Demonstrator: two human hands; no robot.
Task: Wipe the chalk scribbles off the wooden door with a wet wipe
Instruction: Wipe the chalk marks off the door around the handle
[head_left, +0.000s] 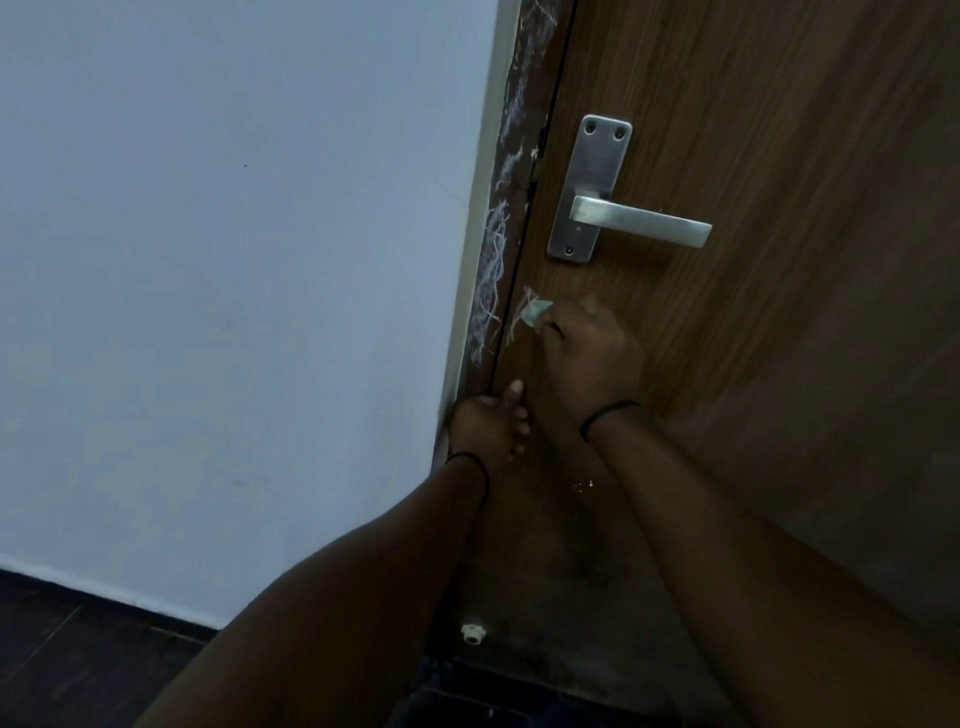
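Observation:
The brown wooden door (753, 364) fills the right side of the view. White chalk scribbles (491, 270) run down the dark door frame, and a small patch of chalk (522, 309) marks the door just below the handle. My right hand (592, 358) presses a pale wet wipe (537, 312) against the door beside that patch. Lower down, my left hand (491, 423) rests at the door's edge with its thumb up and fingers loosely curled, holding nothing that I can see.
A metal lever handle (639, 221) on its plate (589, 187) sits just above my right hand. A pale blue wall (234, 260) is at the left, dark floor (67, 649) below. A small white stopper (472, 634) sits low by the door.

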